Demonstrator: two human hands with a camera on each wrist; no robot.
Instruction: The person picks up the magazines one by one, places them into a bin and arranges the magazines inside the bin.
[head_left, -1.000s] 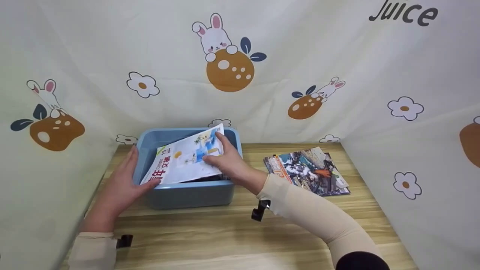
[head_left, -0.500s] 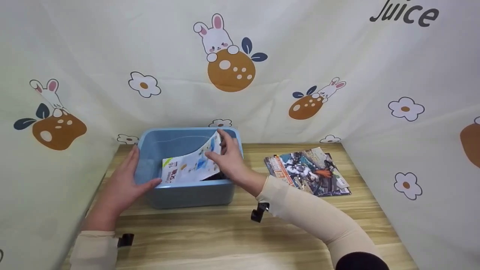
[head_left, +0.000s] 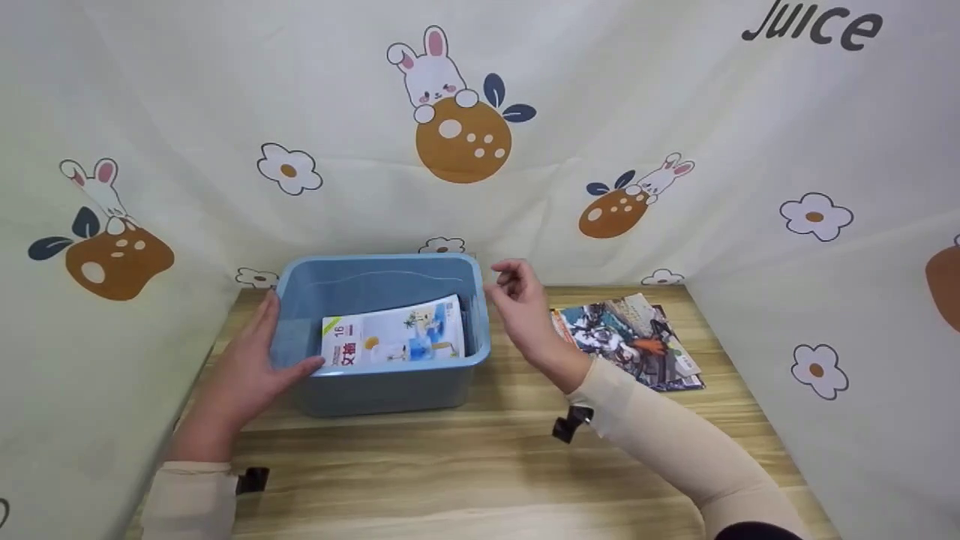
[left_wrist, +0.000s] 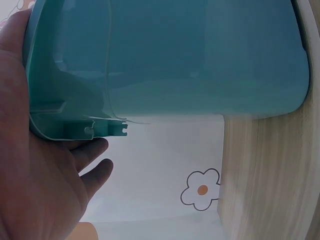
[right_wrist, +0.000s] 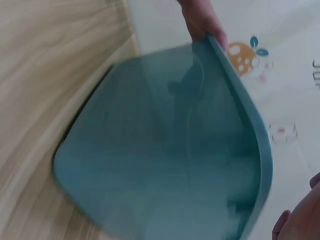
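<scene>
At the lower left of the head view the left hand (head_left: 240, 375) rests against the left wall of the blue bin (head_left: 382, 390) on the counter (head_left: 450, 465), fingers (head_left: 264, 319) straight along the side and thumb on the front rim. Inside the bin lies the white booklet (head_left: 394, 341), cover up, long axis running left to right, its right end slightly raised. Just right of the bin the right hand (head_left: 521, 307) hovers empty with fingers loosely curled, apart from the booklet, and a magazine (head_left: 637, 341) lies flat beyond at right.

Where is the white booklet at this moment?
In the head view the white booklet lies inside the blue bin left of centre, between the left hand on the bin's left side and the right hand just right of it.
</scene>
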